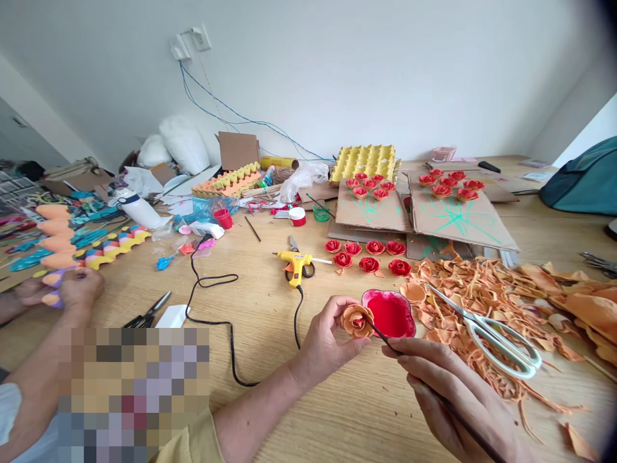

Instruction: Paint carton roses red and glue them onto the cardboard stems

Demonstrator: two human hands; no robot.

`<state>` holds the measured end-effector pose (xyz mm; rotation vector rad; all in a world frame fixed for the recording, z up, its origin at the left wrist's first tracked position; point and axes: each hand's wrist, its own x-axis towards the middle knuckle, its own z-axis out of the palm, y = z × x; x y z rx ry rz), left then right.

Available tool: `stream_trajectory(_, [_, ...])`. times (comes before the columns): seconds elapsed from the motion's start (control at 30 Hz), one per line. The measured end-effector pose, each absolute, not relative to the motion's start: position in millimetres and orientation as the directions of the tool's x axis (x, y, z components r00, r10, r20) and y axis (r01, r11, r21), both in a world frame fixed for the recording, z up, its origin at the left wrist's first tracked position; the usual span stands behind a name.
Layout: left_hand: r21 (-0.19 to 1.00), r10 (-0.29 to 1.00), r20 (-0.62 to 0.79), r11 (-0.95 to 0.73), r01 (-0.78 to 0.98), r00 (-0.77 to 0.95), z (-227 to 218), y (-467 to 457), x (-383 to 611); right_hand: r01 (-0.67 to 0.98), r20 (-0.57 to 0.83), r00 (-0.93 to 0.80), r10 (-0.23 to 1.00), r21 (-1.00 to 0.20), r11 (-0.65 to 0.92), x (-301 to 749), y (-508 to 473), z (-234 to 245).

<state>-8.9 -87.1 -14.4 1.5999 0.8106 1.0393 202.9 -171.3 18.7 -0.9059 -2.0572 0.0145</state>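
My left hand point(322, 341) pinches a small orange rose point(356, 319) made of egg-carton card, holding it just left of a shallow dish of red paint point(391, 314). My right hand point(450, 395) is closed round a thin dark paintbrush point(385, 342), whose tip touches the rose. Several finished red roses point(369, 263) lie in a loose row on the wooden table behind the dish.
White-handled scissors point(501, 337) lie on a heap of orange card scraps point(486, 289) to the right. A yellow glue gun point(296, 263) and its black cord lie ahead. Cardboard sheets point(457, 218) with red roses and a yellow egg tray point(364, 161) stand behind. Another person's hands point(72, 286) work at the left.
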Motion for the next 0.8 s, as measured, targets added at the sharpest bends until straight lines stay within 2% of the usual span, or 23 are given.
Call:
stream_trajectory(0.23, [0.934,0.888,0.26,-0.331,0.136,0.379,-14.0,-87.0,-10.7,0.538,0.688,-0.405,0.602,-0.353,0.765,204.6,-174.1,18.5])
stream_trajectory(0.37, [0.928,0.88,0.272,-0.347,0.136,0.389,-14.0,-87.4,-10.4,0.563,0.721,-0.354,0.595,-0.344,0.752,202.8,-172.1,18.5])
stream_trajectory(0.63, [0.921,0.881,0.268,-0.353,0.164,0.39,-14.6,-87.4,-9.8,0.509,0.681,-0.346,0.645,-0.442,0.739,202.2,-173.5,21.2])
stream_trajectory(0.8, [0.921,0.883,0.272,-0.353,0.162,0.382,-13.3,-88.0,-9.4,0.529,0.707,-0.346,0.617,-0.396,0.751,201.9,-174.3,23.5])
